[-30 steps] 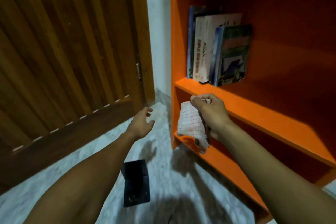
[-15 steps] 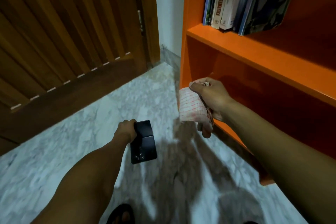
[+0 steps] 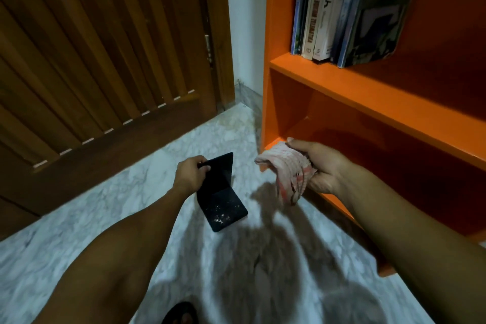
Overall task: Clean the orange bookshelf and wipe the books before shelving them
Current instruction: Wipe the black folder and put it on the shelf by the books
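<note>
The orange bookshelf (image 3: 368, 92) fills the right side. Several books (image 3: 342, 8) stand upright at the left end of its upper visible shelf. My right hand (image 3: 323, 168) grips a white cloth with red checks (image 3: 286, 173) at the front left corner of the lowest shelf. My left hand (image 3: 190, 172) holds the upright back edge of a black L-shaped bookend (image 3: 221, 192) that stands on the marble floor, with pale specks on its flat base.
A dark wooden slatted door (image 3: 105, 60) covers the left and back. A white wall strip (image 3: 247, 21) separates it from the shelf. The marble floor (image 3: 92, 218) spreads below. A dark sandal toe (image 3: 181, 313) shows at the bottom edge.
My left hand reached down and took hold of the black bookend on the floor. My right hand with the cloth lowered to the bottom shelf corner. The view tilted downward.
</note>
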`<state>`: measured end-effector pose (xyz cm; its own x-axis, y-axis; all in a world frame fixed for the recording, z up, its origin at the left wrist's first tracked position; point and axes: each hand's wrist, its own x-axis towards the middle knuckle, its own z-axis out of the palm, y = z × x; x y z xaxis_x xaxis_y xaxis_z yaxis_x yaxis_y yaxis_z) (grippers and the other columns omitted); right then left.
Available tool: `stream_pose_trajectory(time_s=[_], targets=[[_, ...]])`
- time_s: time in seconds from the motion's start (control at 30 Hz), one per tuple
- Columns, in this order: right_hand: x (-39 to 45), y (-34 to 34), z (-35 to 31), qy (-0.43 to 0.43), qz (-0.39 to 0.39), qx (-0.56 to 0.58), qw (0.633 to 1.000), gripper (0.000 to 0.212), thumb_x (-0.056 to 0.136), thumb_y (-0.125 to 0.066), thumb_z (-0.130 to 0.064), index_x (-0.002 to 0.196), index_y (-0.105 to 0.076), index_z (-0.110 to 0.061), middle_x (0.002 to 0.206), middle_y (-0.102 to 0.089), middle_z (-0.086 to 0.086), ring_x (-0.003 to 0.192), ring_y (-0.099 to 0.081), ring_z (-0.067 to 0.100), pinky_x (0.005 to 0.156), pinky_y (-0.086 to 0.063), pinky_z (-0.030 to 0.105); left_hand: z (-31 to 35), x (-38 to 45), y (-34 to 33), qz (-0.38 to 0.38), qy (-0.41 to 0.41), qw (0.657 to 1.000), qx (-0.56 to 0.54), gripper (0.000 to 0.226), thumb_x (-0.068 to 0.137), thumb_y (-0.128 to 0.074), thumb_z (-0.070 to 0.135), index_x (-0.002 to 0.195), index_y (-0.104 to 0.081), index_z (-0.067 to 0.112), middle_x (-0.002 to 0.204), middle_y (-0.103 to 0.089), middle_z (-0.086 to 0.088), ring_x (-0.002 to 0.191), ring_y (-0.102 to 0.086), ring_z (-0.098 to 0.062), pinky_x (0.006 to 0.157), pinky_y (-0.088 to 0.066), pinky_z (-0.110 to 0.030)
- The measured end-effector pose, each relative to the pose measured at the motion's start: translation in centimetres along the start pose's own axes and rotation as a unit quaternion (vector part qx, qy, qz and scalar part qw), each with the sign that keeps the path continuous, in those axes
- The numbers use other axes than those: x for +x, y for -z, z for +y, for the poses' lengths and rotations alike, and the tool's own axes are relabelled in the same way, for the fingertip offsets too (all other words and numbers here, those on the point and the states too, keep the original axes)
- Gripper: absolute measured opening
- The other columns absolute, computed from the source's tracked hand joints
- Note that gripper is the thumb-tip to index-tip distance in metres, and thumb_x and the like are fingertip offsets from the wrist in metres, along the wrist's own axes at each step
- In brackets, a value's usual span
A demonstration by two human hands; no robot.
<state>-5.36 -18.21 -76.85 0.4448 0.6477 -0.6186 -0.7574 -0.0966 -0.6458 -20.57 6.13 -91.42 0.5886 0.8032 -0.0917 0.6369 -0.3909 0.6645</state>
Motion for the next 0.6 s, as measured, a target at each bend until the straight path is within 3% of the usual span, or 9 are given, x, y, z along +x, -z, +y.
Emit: stream_pose_trajectory(time_s=[0.07, 0.13, 0.23, 0.3, 0.4, 0.5, 0.6], targets=[[-1.2, 0.4, -0.1, -0.015, -0.002, 0.015, 1.0, 0.026, 0.1, -0.052, -0.011, 0.122, -0.052, 0.003, 0.088, -0.069, 0.024, 0.071, -0.072, 0.029, 0.064, -0.06, 0.046, 2.6, -0.4, 2.1, 0.02, -0.02, 0.997, -0.069, 0.01, 0.089, -0.067, 0.014, 0.08, -0.071, 0.014, 0.073, -0.069, -0.004, 0.07, -0.063, -0.019, 0.065, -0.044, -0.026], [-2.1, 0.6, -0.1, -0.013, -0.008, 0.03, 0.999, 0.019, 0.099, -0.051, -0.004, 0.116, -0.052, 0.005, 0.086, -0.071, 0.026, 0.069, -0.074, 0.031, 0.063, -0.06, 0.05, 5.0, -1.0, 3.9, 0.023, -0.036, 0.988, -0.15, 0.009, 0.09, -0.069, 0.013, 0.082, -0.073, 0.012, 0.076, -0.07, -0.005, 0.068, -0.062, -0.017, 0.065, -0.047, -0.027], [-4.2, 0.0, -0.1, 0.007, -0.034, 0.092, 0.995, 0.019, 0.1, -0.049, -0.004, 0.117, -0.053, 0.003, 0.111, -0.068, 0.03, 0.099, -0.068, 0.038, 0.088, -0.054, 0.056, 8.6, -3.1, 7.7, 0.03, -0.066, 0.967, -0.246, 0.008, 0.092, -0.068, 0.014, 0.091, -0.075, 0.011, 0.086, -0.074, -0.005, 0.078, -0.069, -0.018, 0.071, -0.054, -0.028], [-5.3, -0.7, -0.2, 0.015, -0.034, 0.135, 0.99, 0.024, 0.102, -0.048, -0.012, 0.119, -0.055, 0.004, 0.113, -0.067, 0.029, 0.104, -0.065, 0.038, 0.09, -0.048, 0.056, 10.5, -5.1, 9.7, 0.032, -0.078, 0.955, -0.286, 0.013, 0.096, -0.063, 0.015, 0.1, -0.074, 0.011, 0.092, -0.075, -0.005, 0.085, -0.071, -0.02, 0.072, -0.057, -0.029], [-6.8, -1.5, -0.5, 0.018, -0.039, 0.182, 0.982, 0.029, 0.103, -0.047, -0.019, 0.114, -0.058, 0.005, 0.107, -0.068, 0.028, 0.099, -0.064, 0.039, 0.082, -0.046, 0.055, 12.2, -8.6, 10.9, 0.022, -0.052, 0.94, -0.338, 0.019, 0.103, -0.05, 0.011, 0.104, -0.069, 0.013, 0.092, -0.071, -0.007, 0.085, -0.069, -0.023, 0.068, -0.056, -0.03], [-7.7, -2.1, -0.2, 0.028, -0.047, 0.178, 0.983, 0.03, 0.101, -0.047, -0.012, 0.123, -0.055, 0.007, 0.122, -0.064, 0.028, 0.11, -0.062, 0.038, 0.097, -0.045, 0.051, 13.1, -11.7, 11.1, -0.021, 0.004, 0.924, -0.383, 0.027, 0.106, -0.039, 0.007, 0.107, -0.065, 0.015, 0.093, -0.07, -0.008, 0.081, -0.067, -0.021, 0.065, -0.056, -0.03], [-8.1, -2.9, 0.6, 0.052, -0.016, 0.157, 0.986, 0.025, 0.1, -0.048, -0.008, 0.12, -0.057, 0.005, 0.122, -0.064, 0.027, 0.099, -0.064, 0.036, 0.092, -0.045, 0.051, 13.5, -13.7, 11.4, -0.054, 0.012, 0.921, -0.386, 0.03, 0.106, -0.036, 0.005, 0.112, -0.065, 0.009, 0.094, -0.069, -0.012, 0.078, -0.066, -0.02, 0.069, -0.06, -0.033]])
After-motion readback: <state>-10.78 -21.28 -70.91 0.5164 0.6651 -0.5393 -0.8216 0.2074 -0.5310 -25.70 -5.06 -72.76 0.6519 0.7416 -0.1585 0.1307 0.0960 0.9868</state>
